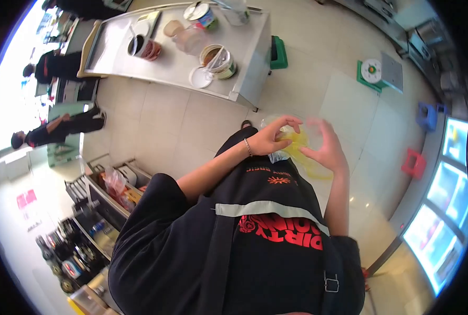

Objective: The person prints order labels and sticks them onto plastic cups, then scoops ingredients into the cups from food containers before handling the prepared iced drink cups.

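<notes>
My left hand [272, 138], with a bracelet at the wrist, is in front of my apron, its fingers curved and apart from the thumb. Facing it is my right hand [326, 149], thumb and fingers spread, the fingertips blurred by motion. Thin yellow see-through plastic [295, 144] shows between and behind both hands, and it trails down below the right hand. A pale, crinkled bit of clear plastic [279, 156] is under my left hand. Whether any finger touches the plastic I cannot tell. My dark apron [265, 181] is just below the hands.
A metal table [176, 86] ahead bears an open tub [218, 62], a dark-filled cup [144, 48] and other containers. On the floor are a green scale [371, 73], a blue stool [426, 116] and a red stool [413, 163]. Several people stand at far left. Glass-fronted fridges [433, 231] are at right.
</notes>
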`<state>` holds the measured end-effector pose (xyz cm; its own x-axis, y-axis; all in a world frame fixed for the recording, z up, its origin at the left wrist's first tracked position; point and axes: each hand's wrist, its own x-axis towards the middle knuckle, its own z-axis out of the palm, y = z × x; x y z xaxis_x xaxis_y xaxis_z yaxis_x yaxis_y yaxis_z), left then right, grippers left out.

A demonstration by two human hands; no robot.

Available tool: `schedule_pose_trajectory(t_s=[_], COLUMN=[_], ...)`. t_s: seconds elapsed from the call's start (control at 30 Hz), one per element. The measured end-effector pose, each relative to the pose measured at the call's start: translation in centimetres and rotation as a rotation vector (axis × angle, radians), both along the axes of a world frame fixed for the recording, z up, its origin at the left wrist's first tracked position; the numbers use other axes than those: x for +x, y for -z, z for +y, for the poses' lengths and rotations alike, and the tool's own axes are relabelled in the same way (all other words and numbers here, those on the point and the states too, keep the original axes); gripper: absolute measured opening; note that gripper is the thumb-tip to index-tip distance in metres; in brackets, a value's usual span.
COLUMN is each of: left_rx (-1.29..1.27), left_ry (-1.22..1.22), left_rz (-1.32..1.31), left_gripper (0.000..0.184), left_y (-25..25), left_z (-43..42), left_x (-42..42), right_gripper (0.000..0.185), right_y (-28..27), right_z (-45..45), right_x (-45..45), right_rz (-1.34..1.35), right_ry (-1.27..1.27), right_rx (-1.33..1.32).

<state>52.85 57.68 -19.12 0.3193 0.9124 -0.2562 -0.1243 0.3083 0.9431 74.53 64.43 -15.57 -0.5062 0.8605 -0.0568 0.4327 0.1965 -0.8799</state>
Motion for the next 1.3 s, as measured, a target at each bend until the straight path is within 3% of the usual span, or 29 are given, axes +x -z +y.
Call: schedule_pose_trajectory(t_s=[0.03, 0.07, 0.13, 0.17, 0.2, 0.27, 0.3, 0.37, 0.4, 0.47, 0.5, 0.53, 0.6, 0.67, 0.73, 0.9, 0.97, 1.03, 1.1, 1.17, 1.2, 1.23, 1.27, 1.3], left_rx=[0.090, 0.092, 0.580, 0.694, 0.704, 0.463, 0.506, 0.170, 0.176, 0.195, 0.233, 0.223, 0.084, 0.050, -0.021, -0.078, -0.023, 0.029, -0.132, -0.194, -0.238, -0.261, -0.292, -0.317], left_ry=[0.012, -0.018, -0.101, -0.139, -0.169, -0.519, -0.555, -0.434, -0.447, -0.689, -0.754, -0.766, -0.892, -0.890, -0.983, -1.275, -1.299, -1.311, -1.304, -1.336, -1.342, -1.367, -1.393, -1.412], left_rz=[0.087, 0.083, 0.317, 0.461, 0.467, 0.577, 0.540, 0.774, 0.754, 0.312, 0.016, 0.008, -0.514, -0.529, 0.089, 0.392, 0.560, 0.739, 0.988, 1.062, 1.123, 1.123, 0.968, 0.812], left_gripper=[0.054, 0.054, 0.055, 0.054, 0.054, 0.045, 0.045, 0.036, 0.036, 0.026, 0.025, 0.025, 0.026, 0.030, 0.032, 0.024, 0.024, 0.024, 0.023, 0.024, 0.025, 0.025, 0.022, 0.019], left_y=[-0.6, -1.2, -1.8, -1.5, -1.5, -1.6, -0.3, 4.2, 5.1, 6.3, 6.3, 6.7, 7.7, 8.1, 7.2, 5.7, 8.5, 8.6, 7.2, 7.9, 8.4, 8.7, 8.9, 9.1], left_z=[0.2, 0.3, 1.0, 1.1, 0.9, 0.1, 0.9, 0.8, 1.9, 4.4, 6.1, 7.3, 10.0, 12.3, 15.4, 22.7, 24.8, 26.4, 27.4, 28.1, 28.1, 28.2, 28.3, 28.1], left_x=[-0.2, -0.4, -1.4, -2.5, -3.6, -5.4, -6.4, -8.8, -8.7, -8.0, -7.6, -7.2, -7.5, -7.8, -9.3, -11.3, -12.0, -12.4, -12.1, -12.5, -12.5, -12.7, -13.0, -13.0], right_gripper=[0.027, 0.032, 0.036, 0.037, 0.037, 0.028, 0.024, 0.017, 0.017, 0.019, 0.019, 0.019, 0.018, 0.018, 0.018, 0.025, 0.036, 0.043, 0.051, 0.076, 0.076, 0.089, 0.103, 0.103], right_y=[-1.0, -1.1, -0.6, 0.8, 2.0, 3.0, 2.3, 3.6, 3.8, 3.8, 6.8, 7.1, 7.3, 8.0, 9.4, 11.5, 11.7, 10.8, 8.8, 5.1, 4.0, 3.1, 2.9, 3.5], right_z=[1.3, 2.7, 5.7, 7.1, 8.2, 9.4, 11.7, 13.9, 15.0, 16.9, 19.0, 20.4, 23.4, 26.3, 30.1, 35.5, 36.7, 38.9, 40.3, 41.1, 40.9, 40.3, 40.0, 40.0], right_x=[-1.9, -3.3, -5.7, -6.8, -7.8, -10.0, -11.0, -12.5, -13.1, -14.4, -14.1, -14.3, -15.5, -16.4, -18.3, -23.4, -24.1, -25.1, -26.2, -27.7, -29.1, -31.3, -33.0, -34.2], right_rz=[0.041, 0.101, 0.145, 0.059, -0.032, 0.013, -0.034, -0.029, -0.051, 0.276, 0.382, 0.368, 0.337, 0.241, 0.134, 0.147, -0.135, -0.225, -0.318, -0.325, -0.327, -0.135, 0.066, 0.072], right_ry=[-0.023, -0.249, -0.498, -0.599, -0.698, -0.680, -0.643, -0.536, -0.542, -0.467, -0.447, -0.452, -0.560, -0.546, -0.601, -0.581, -0.430, -0.527, -0.631, -0.685, -0.716, -0.798, -0.870, -0.898], right_rx=[0.190, 0.055, -0.063, -0.116, -0.170, -0.201, -0.166, -0.164, -0.156, -0.492, -0.643, -0.654, -0.689, -0.676, -0.595, -0.569, -0.167, -0.151, -0.128, 0.165, 0.161, 0.344, 0.521, 0.519])
